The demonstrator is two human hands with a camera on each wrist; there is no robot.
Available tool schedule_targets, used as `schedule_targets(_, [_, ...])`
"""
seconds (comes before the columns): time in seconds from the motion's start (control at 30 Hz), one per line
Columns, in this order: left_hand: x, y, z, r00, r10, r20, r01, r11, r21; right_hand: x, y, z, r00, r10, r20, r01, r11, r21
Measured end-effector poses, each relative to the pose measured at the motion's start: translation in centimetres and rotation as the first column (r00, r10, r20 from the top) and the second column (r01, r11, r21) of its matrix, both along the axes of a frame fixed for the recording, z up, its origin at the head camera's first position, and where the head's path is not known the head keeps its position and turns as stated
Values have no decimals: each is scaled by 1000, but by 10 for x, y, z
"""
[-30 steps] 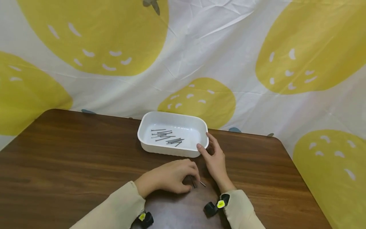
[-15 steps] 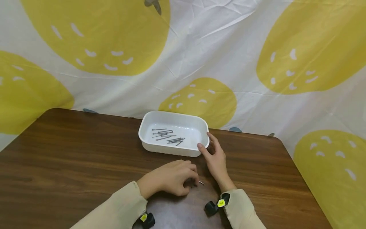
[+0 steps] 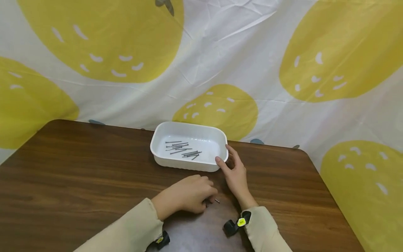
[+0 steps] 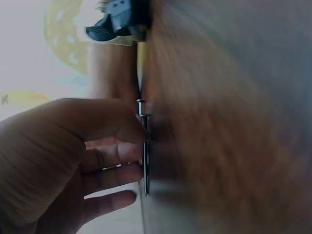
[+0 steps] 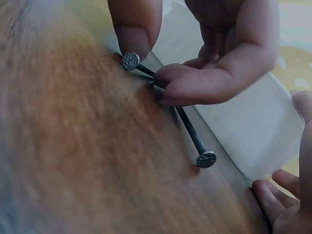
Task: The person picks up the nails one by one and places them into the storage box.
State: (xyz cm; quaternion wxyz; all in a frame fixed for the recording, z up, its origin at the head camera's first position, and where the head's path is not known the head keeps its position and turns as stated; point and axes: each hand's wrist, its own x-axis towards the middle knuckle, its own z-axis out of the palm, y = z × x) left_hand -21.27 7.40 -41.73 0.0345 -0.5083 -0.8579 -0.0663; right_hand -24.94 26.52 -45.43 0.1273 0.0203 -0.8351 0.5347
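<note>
Two dark steel nails (image 5: 191,130) lie low at the wooden table in front of the tray. My left hand (image 3: 190,194) reaches down to them, thumb and fingers curled, pinching at a nail (image 4: 145,161). In the right wrist view the thumb is by one round nail head (image 5: 130,61), and the index fingertip covers part of the shafts. A nail end (image 3: 217,201) sticks out past the left fingers. My right hand (image 3: 236,175) grips the right end of a white tray (image 3: 182,163), its thumb on the front rim. Several nails (image 3: 179,147) lie inside the tray.
The brown wooden table (image 3: 78,168) extends to both sides. A white cloth (image 3: 220,45) with large yellow fruit shapes hangs behind its far edge, close to the tray. Dark cameras are strapped to both wrists (image 3: 231,227).
My left fingers have closed in around the two nails, and the protruding nail end has shifted slightly left. The right hand stays on the tray, and the nails inside lie as before.
</note>
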Motion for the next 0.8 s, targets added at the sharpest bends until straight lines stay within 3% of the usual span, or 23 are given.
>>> schedule_targets(0.3, [1, 5, 9, 999, 12, 37, -6, 990, -138, -1, -1, -2, 1000, -17, -10, 17, 1000, 12])
schedule_targets(0.47, [-2, 3, 12, 998, 13, 57, -4, 989, -148, -1, -1, 0, 1000, -10, -10, 10, 1000, 8])
schedule_targets(0.7, [-3, 1, 13, 999, 13, 40, -7, 989, -145, 19, -14, 31, 999, -4, 37, 4, 1000, -5])
schedule_targets(0.8, [-3, 1, 13, 998, 19, 55, -11, 990, -140, 14, -11, 23, 999, -11, 44, 12, 1000, -15])
